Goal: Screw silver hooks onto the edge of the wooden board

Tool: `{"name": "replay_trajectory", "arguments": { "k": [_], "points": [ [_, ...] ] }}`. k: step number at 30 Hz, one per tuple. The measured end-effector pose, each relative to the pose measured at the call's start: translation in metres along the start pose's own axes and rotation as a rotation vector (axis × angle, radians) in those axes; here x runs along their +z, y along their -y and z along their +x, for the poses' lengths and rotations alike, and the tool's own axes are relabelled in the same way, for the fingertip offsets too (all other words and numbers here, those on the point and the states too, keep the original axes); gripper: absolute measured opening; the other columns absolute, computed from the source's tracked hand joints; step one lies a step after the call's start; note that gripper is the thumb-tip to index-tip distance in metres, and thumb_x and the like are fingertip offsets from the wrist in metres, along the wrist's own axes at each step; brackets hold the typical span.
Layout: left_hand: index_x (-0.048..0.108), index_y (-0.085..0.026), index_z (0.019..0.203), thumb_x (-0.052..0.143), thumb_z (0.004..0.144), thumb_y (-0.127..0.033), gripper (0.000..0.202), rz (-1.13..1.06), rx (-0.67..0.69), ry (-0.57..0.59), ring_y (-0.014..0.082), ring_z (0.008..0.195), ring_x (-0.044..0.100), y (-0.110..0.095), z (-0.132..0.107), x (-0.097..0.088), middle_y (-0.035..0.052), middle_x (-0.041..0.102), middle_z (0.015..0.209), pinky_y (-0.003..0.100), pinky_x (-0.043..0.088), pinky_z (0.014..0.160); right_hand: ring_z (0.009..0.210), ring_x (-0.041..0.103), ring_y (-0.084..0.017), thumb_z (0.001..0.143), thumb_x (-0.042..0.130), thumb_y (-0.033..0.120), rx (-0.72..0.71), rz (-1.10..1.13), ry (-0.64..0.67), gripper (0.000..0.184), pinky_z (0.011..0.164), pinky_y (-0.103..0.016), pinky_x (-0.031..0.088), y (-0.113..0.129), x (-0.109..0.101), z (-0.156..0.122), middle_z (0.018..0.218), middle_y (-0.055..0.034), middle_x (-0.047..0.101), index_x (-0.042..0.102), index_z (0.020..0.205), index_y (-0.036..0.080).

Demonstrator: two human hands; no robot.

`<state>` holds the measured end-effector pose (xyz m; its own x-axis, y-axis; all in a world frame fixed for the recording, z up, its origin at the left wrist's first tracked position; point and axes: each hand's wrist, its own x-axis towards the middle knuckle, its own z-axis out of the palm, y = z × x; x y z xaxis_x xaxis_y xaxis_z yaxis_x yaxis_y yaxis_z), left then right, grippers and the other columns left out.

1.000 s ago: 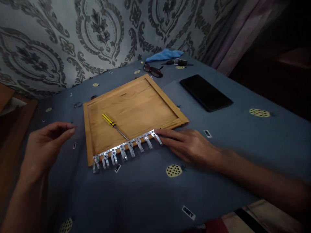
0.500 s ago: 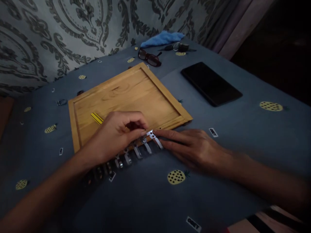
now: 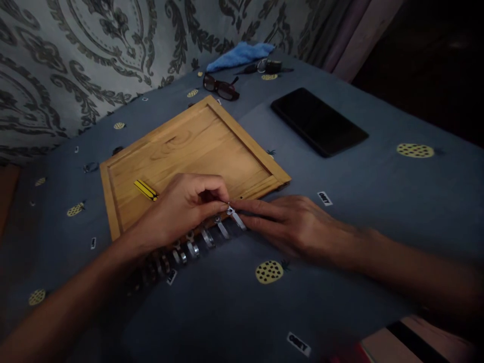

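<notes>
A framed wooden board (image 3: 204, 146) lies on the table, with a row of metal hooks (image 3: 207, 237) along its near edge. My left hand (image 3: 185, 201) is closed in a pinch on a small screw (image 3: 228, 203), mostly hidden by the fingertips, at the holes of the rightmost metal hook (image 3: 237, 219). Fingers of my right hand (image 3: 298, 224) steady that hook against the board's edge from the right. A yellow, black-striped tool handle (image 3: 145, 190) rests on the board beyond my left wrist; its other end is out of sight.
A black phone (image 3: 319, 121) lies right of the board. Dark-framed glasses (image 3: 221, 88), a blue cloth (image 3: 240, 55) and a bunch of keys (image 3: 264, 66) are at the back. A small ring (image 3: 91, 167) lies left of the board. Patterned fabric (image 3: 124, 45) hangs behind the table.
The whole view has shifted slightly. The rightmost hook's plate now sits closer under my left fingertips, and its holes show less. Both hands keep their places at the hook.
</notes>
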<state>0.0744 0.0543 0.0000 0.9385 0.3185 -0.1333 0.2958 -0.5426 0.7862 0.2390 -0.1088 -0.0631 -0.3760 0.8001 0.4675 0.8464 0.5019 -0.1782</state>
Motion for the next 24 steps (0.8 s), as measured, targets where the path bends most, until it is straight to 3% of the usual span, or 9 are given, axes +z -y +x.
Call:
{"name": "replay_trajectory", "arguments": {
  "k": [5,24],
  "points": [
    [0.069,-0.016,0.075,0.067,0.084,-0.015,0.010,0.016,0.029,0.026,0.0065,0.058,0.053,0.0008,-0.0003,-0.0018,-0.0056,0.063,0.063,0.018,0.038,0.054,0.068,0.070,-0.015,0.101,0.035,0.007,-0.005,-0.002,-0.033,0.033,0.053,-0.028,0.052,-0.0001,-0.0001,0.0000,0.116,-0.0151,0.075,0.066,0.111,0.012],
    [0.070,-0.018,0.076,0.065,0.087,-0.018,0.012,0.212,0.036,0.106,0.0090,0.061,0.059,-0.0019,0.0049,-0.0062,-0.0040,0.068,0.068,0.021,0.039,0.055,0.070,0.074,-0.017,0.095,0.042,0.003,0.004,0.000,-0.022,0.031,0.055,-0.028,0.053,0.0002,0.0006,-0.0017,0.121,-0.0156,0.074,0.065,0.114,0.012]
  ]
}}
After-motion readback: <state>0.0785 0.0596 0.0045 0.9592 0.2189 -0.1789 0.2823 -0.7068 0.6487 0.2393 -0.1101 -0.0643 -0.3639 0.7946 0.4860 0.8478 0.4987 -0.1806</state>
